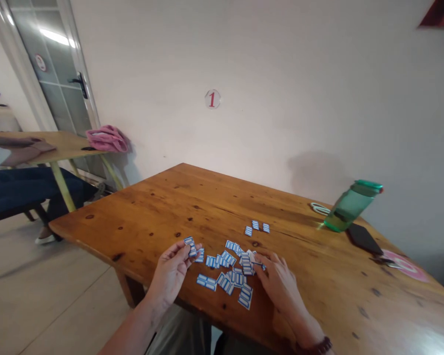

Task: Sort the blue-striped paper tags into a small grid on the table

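My left hand (pixel 173 271) is closed, pinching a small blue-bordered white label piece (pixel 190 242) between thumb and fingers, just above the table's near edge. Beside its fingertips is another label piece (pixel 199 255). My right hand (pixel 279 281) bends over the right side of a loose pile of similar label pieces (pixel 227 283). Its thumb and fingers close on a label piece (pixel 258 263) at the pile's edge, partly hidden by the fingers. Three smaller label pieces (pixel 255 225) lie apart, farther back.
The wooden table (pixel 163 207) meets a white wall. At right stand a tilted-looking green bottle (pixel 355 204), a coiled white cable (pixel 320 208), a black phone-like slab (pixel 364 240), keys (pixel 387 260) and a pink round item (pixel 407 266). A person sits at another table (pixel 66 143) with a pink cloth (pixel 109 139).
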